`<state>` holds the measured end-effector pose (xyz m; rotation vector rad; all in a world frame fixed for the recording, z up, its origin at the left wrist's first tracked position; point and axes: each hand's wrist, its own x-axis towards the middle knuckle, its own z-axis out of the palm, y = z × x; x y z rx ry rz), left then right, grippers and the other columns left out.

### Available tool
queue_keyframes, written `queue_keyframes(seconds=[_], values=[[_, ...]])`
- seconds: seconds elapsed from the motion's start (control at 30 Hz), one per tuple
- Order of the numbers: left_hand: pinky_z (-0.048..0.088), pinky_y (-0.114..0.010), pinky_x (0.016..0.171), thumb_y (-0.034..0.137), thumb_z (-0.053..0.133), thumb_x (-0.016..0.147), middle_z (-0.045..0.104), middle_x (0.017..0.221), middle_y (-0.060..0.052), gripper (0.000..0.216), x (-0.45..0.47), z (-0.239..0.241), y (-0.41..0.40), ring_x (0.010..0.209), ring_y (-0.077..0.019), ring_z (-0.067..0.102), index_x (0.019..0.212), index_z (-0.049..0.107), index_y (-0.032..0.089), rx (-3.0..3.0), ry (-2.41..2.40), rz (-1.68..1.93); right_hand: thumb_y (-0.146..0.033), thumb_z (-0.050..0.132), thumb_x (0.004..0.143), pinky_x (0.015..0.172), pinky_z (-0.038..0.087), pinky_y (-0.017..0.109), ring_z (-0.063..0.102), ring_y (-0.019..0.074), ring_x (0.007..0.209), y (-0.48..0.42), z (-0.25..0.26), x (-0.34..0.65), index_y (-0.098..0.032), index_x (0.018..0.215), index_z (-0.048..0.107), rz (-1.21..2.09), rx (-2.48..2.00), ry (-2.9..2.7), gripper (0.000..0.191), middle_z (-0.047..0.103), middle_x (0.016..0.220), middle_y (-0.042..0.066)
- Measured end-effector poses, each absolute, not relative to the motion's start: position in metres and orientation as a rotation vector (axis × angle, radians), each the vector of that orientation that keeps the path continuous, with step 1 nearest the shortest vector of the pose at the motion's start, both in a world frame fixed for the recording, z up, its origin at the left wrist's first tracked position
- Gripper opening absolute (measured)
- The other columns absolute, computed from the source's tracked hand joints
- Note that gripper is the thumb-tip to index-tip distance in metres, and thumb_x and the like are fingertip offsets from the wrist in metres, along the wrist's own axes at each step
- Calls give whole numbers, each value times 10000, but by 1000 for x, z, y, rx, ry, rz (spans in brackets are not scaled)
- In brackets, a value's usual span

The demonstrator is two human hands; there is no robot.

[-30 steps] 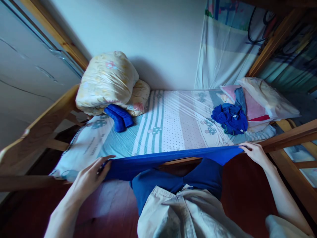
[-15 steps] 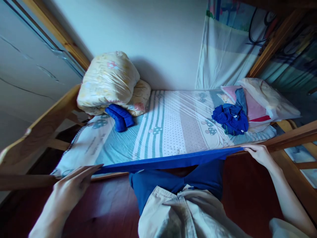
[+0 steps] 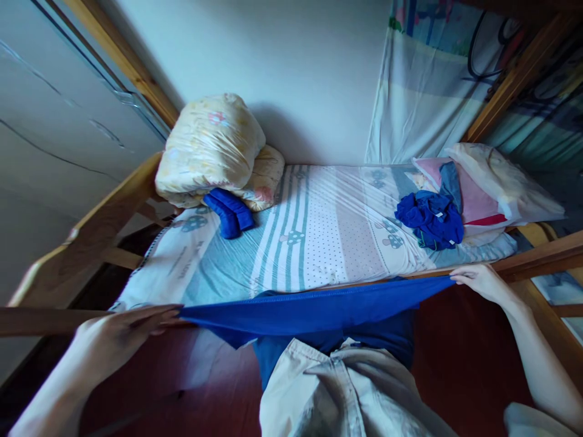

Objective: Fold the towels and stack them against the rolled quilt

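Observation:
A blue piece of cloth [image 3: 314,312] is stretched sideways in front of my body, above my lap, by the bed's front edge. It looks like a garment, but its exact kind does not show. My left hand [image 3: 118,331] pinches its left end between thumb and fingers. At the other end, my right hand [image 3: 480,282] grips the right corner with its fingertips. The cloth's upper edge runs almost straight between both hands, while the lower part hangs loose and partly covers my dark blue trousers [image 3: 392,340].
Behind the cloth lies a mattress with a striped sheet [image 3: 319,243]. Two folded blue bundles [image 3: 230,212] rest beside a rolled quilt [image 3: 209,145]. A crumpled blue garment heap [image 3: 430,218] lies near the pillow [image 3: 505,182]. Wooden rails [image 3: 91,224] frame the bed.
The cloth has come nearer to my body and more of its face hangs in view. My left hand has shifted slightly left; both hands still hold the ends.

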<state>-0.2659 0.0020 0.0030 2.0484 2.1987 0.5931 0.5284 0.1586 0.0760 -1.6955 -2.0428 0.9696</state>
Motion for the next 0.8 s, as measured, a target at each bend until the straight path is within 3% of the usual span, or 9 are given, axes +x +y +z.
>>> queue_keyframes(seconds=[0.13,0.3,0.37,0.53,0.63,0.8], values=[[611,-282,683,447,485,819,787,740,34,347,-248,6,71,690,-204,766,855,783,273,1778,2132,461,-535,741,769,668,649,356,778,269,738,211,48,506,-157,815,786,1102,-1679,-2036,382,793,774,89],[563,-227,712,250,597,822,780,714,-2,227,-229,6,152,752,-177,763,912,776,142,1708,2178,365,-308,726,800,622,619,307,761,234,678,287,20,467,-146,803,771,826,-1698,-2136,168,779,713,83],[546,-211,716,199,613,836,772,689,1,206,-224,8,176,736,-157,750,924,772,103,1698,2226,431,-216,692,817,675,614,289,766,222,726,311,19,452,-149,822,775,645,-1688,-2164,107,788,743,86],[531,-214,753,170,625,856,775,706,0,225,-234,9,206,781,-147,732,992,767,60,1809,2375,745,-136,601,897,899,573,298,761,231,946,339,25,430,-162,899,786,310,-1609,-2101,187,807,976,120],[541,-233,796,171,599,882,801,827,-24,242,-244,-1,206,842,-154,739,1028,771,83,1823,2458,901,-142,560,932,984,548,325,740,244,1044,340,19,425,-177,966,778,277,-1576,-2033,224,783,1118,115],[549,-314,957,209,587,915,786,1086,-89,255,-244,-39,194,1056,-217,736,1048,780,109,1747,2476,853,-171,498,937,1059,526,350,716,224,1119,334,-20,419,-173,1018,778,326,-1526,-2030,291,757,1204,106]])
